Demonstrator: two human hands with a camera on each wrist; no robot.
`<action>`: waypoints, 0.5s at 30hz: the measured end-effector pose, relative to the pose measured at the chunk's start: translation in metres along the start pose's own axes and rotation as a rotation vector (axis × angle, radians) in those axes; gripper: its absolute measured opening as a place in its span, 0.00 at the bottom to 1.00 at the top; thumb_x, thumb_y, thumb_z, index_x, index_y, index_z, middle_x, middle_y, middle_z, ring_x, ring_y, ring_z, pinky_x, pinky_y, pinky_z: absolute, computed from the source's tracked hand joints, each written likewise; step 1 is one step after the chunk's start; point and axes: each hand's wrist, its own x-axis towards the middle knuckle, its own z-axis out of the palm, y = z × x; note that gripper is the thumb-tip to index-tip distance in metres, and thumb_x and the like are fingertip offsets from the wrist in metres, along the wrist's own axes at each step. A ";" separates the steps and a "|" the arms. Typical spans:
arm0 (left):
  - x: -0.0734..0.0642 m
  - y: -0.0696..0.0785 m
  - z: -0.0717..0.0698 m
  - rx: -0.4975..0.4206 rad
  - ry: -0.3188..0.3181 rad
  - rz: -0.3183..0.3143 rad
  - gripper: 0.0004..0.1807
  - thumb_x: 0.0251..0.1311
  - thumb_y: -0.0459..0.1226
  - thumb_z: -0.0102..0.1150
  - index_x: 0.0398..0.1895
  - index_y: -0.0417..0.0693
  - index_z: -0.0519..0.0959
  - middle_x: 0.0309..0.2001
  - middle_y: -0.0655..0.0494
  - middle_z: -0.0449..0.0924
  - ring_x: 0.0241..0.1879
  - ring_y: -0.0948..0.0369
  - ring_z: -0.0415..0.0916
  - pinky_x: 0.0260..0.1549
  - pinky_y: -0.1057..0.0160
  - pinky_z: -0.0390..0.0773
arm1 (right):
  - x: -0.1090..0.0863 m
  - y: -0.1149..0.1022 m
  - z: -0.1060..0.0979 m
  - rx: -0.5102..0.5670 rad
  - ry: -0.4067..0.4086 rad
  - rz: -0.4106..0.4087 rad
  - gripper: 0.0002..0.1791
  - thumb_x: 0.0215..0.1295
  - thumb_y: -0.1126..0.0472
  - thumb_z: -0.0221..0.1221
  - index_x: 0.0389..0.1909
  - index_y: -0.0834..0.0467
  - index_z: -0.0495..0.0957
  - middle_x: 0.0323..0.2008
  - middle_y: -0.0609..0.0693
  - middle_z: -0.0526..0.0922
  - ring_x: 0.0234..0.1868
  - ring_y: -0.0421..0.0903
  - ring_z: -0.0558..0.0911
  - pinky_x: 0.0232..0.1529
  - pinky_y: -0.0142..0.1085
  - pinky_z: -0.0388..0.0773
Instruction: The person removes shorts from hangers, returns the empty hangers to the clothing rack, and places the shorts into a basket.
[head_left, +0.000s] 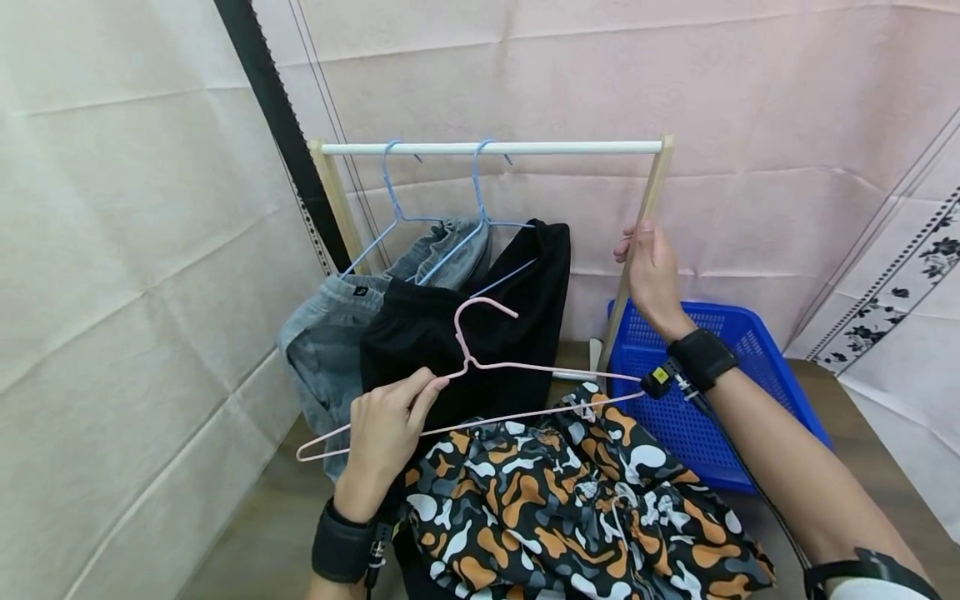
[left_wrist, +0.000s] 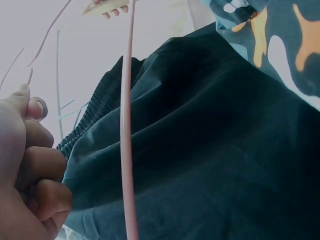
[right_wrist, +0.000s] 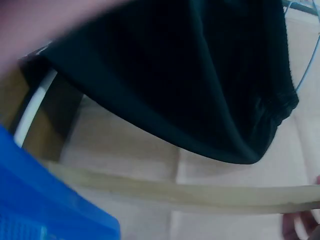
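My left hand grips a pink wire hanger by its upper left arm, just below the hook. Along the hanger's lower bar lies the top of a camouflage-patterned garment in black, orange and white, with a drawstring; how it is fastened there I cannot tell. In the right part of the head view, my right hand holds the wooden side post of a small clothes rack. Black shorts and grey-blue denim shorts hang behind the pink hanger on blue hangers.
The rack's white rail runs across the back, with both blue hooks on its left half. A blue plastic basket stands on the wooden table at the right. Pale cloth walls enclose the back and sides.
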 end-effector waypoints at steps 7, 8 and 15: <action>-0.003 -0.003 0.001 0.004 -0.031 -0.029 0.20 0.78 0.50 0.56 0.24 0.56 0.70 0.18 0.69 0.49 0.15 0.72 0.46 0.16 0.69 0.48 | 0.003 0.022 0.012 0.323 0.046 -0.044 0.34 0.86 0.38 0.37 0.24 0.59 0.68 0.15 0.44 0.67 0.12 0.38 0.67 0.14 0.29 0.63; -0.004 -0.004 0.000 0.006 -0.034 -0.032 0.20 0.78 0.49 0.57 0.24 0.56 0.70 0.18 0.69 0.49 0.15 0.71 0.46 0.16 0.69 0.48 | 0.003 0.024 0.013 0.364 0.044 -0.051 0.35 0.84 0.36 0.38 0.23 0.58 0.65 0.14 0.44 0.64 0.11 0.38 0.64 0.12 0.29 0.59; -0.003 -0.011 -0.008 0.056 -0.011 -0.066 0.15 0.71 0.41 0.66 0.26 0.55 0.73 0.17 0.68 0.50 0.15 0.70 0.47 0.16 0.68 0.49 | 0.013 0.025 0.025 0.375 0.083 -0.137 0.35 0.79 0.29 0.39 0.21 0.52 0.61 0.12 0.42 0.60 0.11 0.37 0.58 0.12 0.30 0.52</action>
